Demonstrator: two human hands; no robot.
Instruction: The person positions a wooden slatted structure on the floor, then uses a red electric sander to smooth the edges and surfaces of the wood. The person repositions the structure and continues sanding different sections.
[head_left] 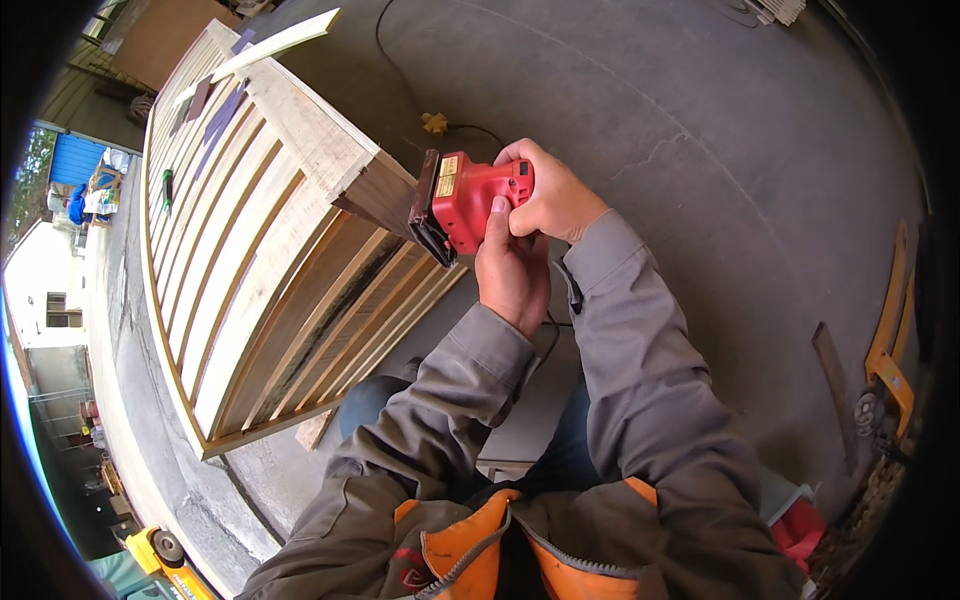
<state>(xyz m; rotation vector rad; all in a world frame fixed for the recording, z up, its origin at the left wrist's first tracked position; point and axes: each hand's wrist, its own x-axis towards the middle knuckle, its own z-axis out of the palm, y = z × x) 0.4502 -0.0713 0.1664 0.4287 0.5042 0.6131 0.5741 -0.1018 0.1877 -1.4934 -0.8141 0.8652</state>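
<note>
Both of my hands grip a red electric sander point(478, 195), turned so that its dark sanding pad faces left. My right hand point(565, 190) wraps round the body's right end. From below, my left hand point(515, 285) holds it with the thumb pressed on the red housing; its other fingers are mostly hidden. The pad stands right at the end face of a wooden slatted frame point(345, 160), by its corner. Whether pad and wood touch, I cannot tell. A dark cord runs behind my hands.
On the slats lie a loose pale strip point(275, 45), dark sandpaper pieces point(222, 125) and a green-handled tool point(167, 190). A yellow plug connector point(434, 123) rests on the grey concrete floor point(740, 230). Yellow metal parts point(890, 340) stand at the far right.
</note>
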